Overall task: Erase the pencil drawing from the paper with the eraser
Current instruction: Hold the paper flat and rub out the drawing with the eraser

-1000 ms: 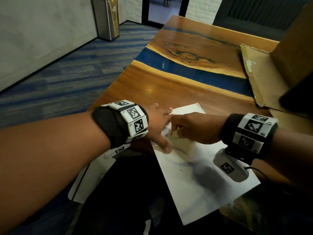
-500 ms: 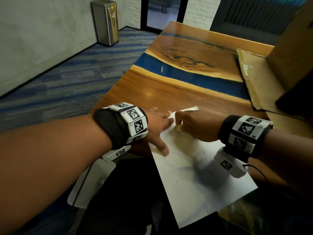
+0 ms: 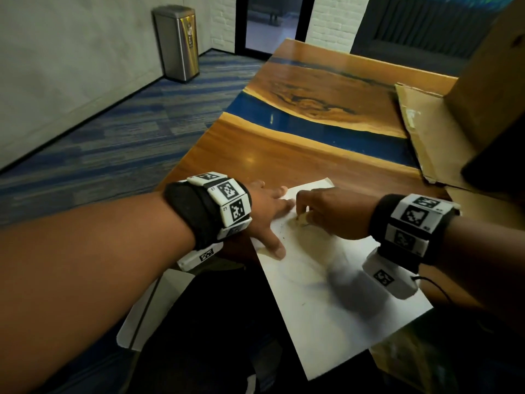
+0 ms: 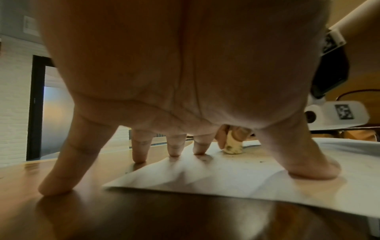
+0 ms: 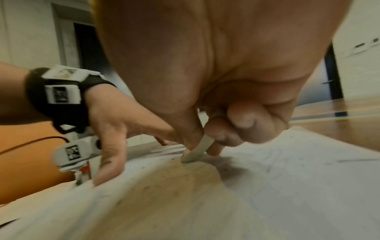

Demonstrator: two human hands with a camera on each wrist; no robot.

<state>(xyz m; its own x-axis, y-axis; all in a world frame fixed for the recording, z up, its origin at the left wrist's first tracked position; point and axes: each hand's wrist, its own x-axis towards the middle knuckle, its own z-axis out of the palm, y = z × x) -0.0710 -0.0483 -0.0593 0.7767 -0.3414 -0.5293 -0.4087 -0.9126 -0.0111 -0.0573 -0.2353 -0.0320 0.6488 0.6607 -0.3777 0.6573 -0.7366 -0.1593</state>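
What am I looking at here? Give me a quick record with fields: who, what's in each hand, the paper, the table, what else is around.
who: a person, both wrists wearing cameras
left hand: fingers spread, pressing the paper flat
right hand: pinches eraser, tip on the paper
paper: white sheet, faint pencil marks, eraser crumbs near the tip
table: wood with a blue stripe
nearby: cardboard on the table, metal bin on the floor

Steel bin (image 3: pixel 176 42) by wall; cardboard (image 3: pixel 426 132) on wooden table (image 3: pixel 284 155).

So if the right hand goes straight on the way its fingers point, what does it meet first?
Probably the left hand: the right hand, pinching the eraser, points at its fingers on the paper, close ahead.
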